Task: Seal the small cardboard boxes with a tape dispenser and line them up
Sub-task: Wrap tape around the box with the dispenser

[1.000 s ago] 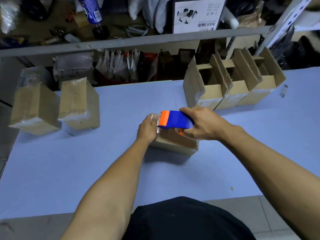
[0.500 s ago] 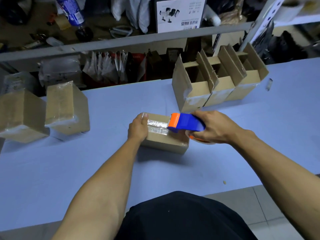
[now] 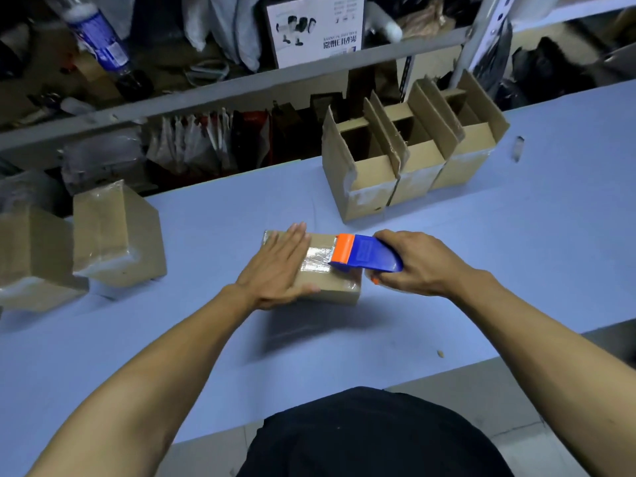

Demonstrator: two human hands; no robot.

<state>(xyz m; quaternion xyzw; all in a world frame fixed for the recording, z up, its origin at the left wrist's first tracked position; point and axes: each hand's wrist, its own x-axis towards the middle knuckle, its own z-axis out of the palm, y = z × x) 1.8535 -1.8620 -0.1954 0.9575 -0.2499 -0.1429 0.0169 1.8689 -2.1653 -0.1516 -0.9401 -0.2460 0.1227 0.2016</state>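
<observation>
A small cardboard box lies in the middle of the blue table, a strip of clear tape along its top. My left hand presses flat on the box's left half, fingers straight. My right hand grips the blue and orange tape dispenser, whose orange end sits on the tape at the box's right side. Two taped boxes stand at the left. Three open boxes stand in a row at the back right.
A cluttered shelf with bags, a bottle and a printed carton runs behind the table. A small scrap lies at the far right of the table. The table's near edge is just in front of my body.
The dispenser has moved right along the box top, leaving tape behind it. My left hand has shifted from the box's left end to lie flat on top.
</observation>
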